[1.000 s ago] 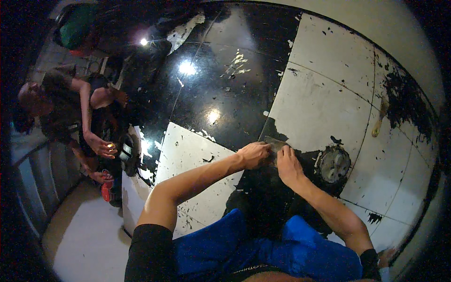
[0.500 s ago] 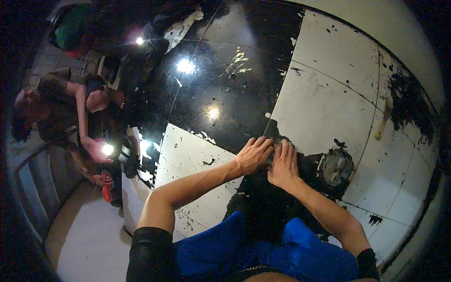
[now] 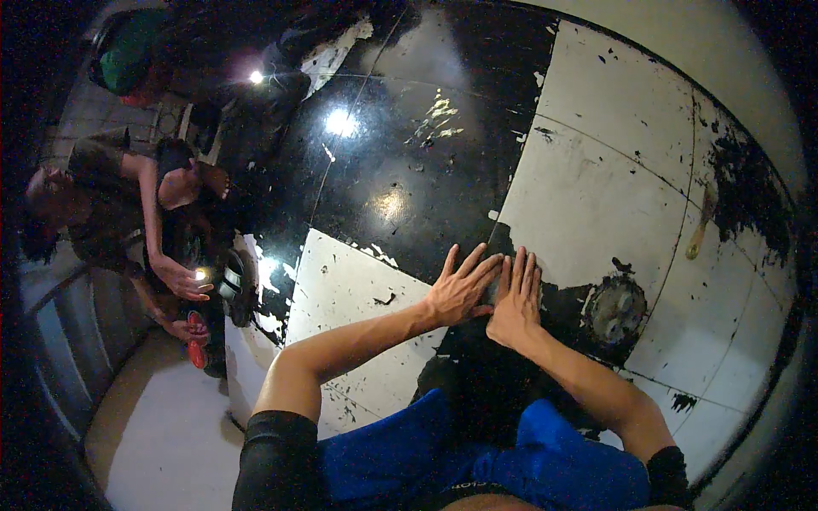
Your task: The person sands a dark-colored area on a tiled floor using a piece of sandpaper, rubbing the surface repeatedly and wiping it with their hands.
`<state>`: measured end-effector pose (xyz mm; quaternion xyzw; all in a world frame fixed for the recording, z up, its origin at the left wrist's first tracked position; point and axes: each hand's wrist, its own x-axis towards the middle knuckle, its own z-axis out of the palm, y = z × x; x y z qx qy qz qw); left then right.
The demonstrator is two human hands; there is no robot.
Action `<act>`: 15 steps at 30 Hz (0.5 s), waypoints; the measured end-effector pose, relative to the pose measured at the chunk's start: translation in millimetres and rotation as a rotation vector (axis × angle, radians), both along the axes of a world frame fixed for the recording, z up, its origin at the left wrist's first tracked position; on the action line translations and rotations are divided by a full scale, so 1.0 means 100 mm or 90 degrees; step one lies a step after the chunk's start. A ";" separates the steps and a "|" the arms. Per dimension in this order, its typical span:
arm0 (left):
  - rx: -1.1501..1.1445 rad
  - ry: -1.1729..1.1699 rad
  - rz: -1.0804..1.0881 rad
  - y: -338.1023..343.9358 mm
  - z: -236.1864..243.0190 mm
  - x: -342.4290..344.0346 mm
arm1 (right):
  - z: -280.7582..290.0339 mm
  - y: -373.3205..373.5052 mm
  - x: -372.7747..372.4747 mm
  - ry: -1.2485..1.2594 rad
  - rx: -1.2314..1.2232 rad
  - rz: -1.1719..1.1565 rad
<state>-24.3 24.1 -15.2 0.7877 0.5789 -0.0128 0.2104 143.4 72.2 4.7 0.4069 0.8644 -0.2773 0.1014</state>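
My left hand point(image 3: 464, 285) lies over the dark floor with its fingers stretched and spread. Right beside it, my right hand point(image 3: 516, 298) is laid out with straight fingers, its thumb side close to the left thumb. A small greyish patch point(image 3: 492, 295) shows between the two hands; I cannot make out what it is. Both hands rest on a black, peeling floor coating point(image 3: 473, 341) between my knees, where it meets white tile point(image 3: 588, 179). What lies beneath the palms is hidden.
A grey round patch point(image 3: 615, 308) marks the floor at my right. On the left, a person point(image 3: 166, 183) crouches with a small light in one hand and a red object point(image 3: 198, 341) in the other. A dark shoe point(image 3: 234, 289) stands nearby. Another light point(image 3: 256, 77) shines farther back.
My fingers, bent and pressed down before, are now stretched out flat, with those of the left hand spread. The other person's light has dimmed and partly turned away.
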 end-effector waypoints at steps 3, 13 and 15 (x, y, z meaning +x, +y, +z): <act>-0.020 0.001 0.013 -0.01 0.02 -0.01 | 0.07 0.02 -0.04 -0.057 0.004 0.008; 0.022 0.026 0.027 -0.13 -0.13 -0.04 | 0.11 0.08 -0.34 0.130 0.098 0.005; 0.061 -0.044 0.053 -0.20 -0.32 -0.09 | 0.00 -0.02 -0.41 0.282 0.050 0.000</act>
